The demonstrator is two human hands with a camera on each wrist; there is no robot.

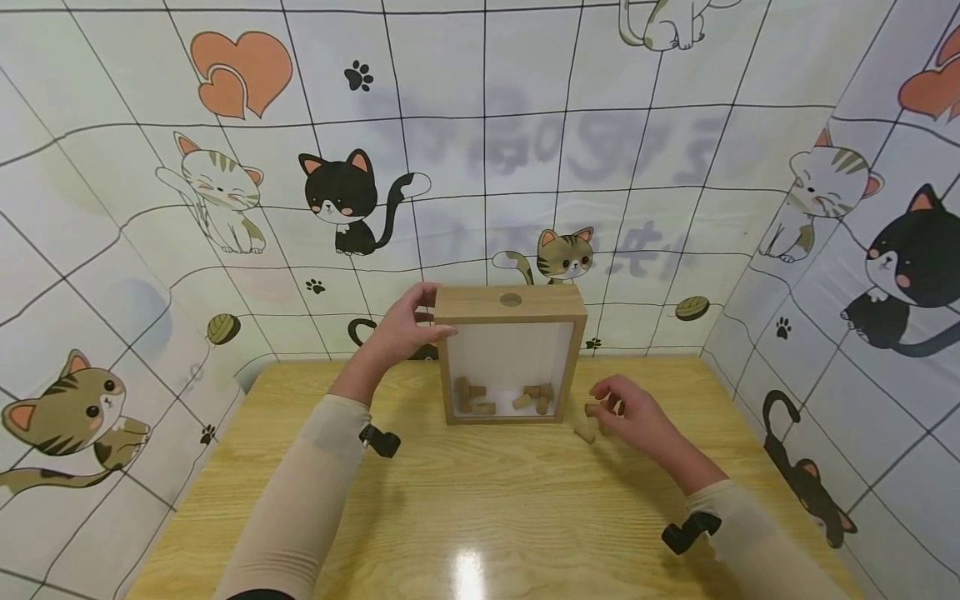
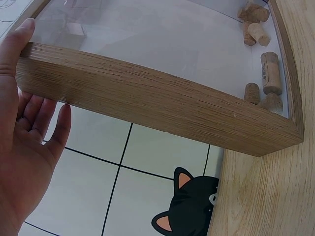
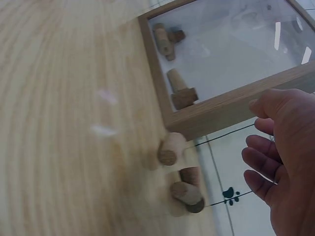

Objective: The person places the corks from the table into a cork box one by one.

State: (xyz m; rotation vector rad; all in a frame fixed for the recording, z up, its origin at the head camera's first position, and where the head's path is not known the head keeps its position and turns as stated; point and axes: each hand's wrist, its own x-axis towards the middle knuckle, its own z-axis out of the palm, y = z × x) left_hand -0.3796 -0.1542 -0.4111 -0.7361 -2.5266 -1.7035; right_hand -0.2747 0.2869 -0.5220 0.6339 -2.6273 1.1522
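Observation:
A wooden shadow box (image 1: 510, 307) with a clear front stands upright on the table, a round hole in its top. Inside, several wine corks (image 1: 480, 408) lie in two groups along the bottom. My left hand (image 1: 405, 329) holds the box at its upper left corner, thumb at the front edge and fingers round the far side, as the left wrist view (image 2: 29, 128) also shows. To the right of the box, my right hand (image 1: 633, 417) hovers over loose corks (image 3: 172, 149), its fingers loosely bent with nothing between them. Partly covered by this hand in the head view is one cork (image 1: 584, 433).
The light wooden table (image 1: 480, 500) carries the box near its back edge. Behind and at both sides hangs a white gridded cloth (image 1: 480, 192) printed with cartoon cats. Each wrist wears a small black camera, the left one (image 1: 381, 441) and the right one (image 1: 690, 532).

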